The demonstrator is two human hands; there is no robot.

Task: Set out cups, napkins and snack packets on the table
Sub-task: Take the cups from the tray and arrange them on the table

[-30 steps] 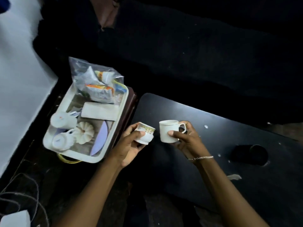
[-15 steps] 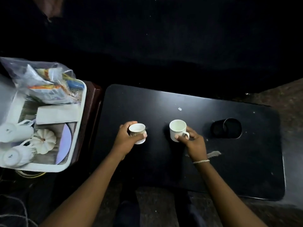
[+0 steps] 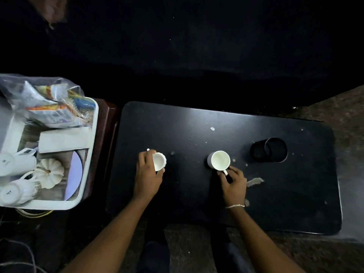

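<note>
two cups upright on black table [image 3: 197, 119]: left hand [image 3: 148, 174] grips ribbed cup [image 3: 159, 161], right hand [image 3: 234, 182] pinches mug handle [image 3: 224, 172].

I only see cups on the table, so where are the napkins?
The napkins lie folded in the white tray left of the black table, between the bag of snack packets and a small white pumpkin.

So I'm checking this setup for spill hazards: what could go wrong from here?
The left hand holds its cup by the side, so letting go carelessly could tip it. The tray looks to overhang its stand; reaching in for the napkins or snack bag might tilt it. The two cups lying on their sides could roll.
</note>
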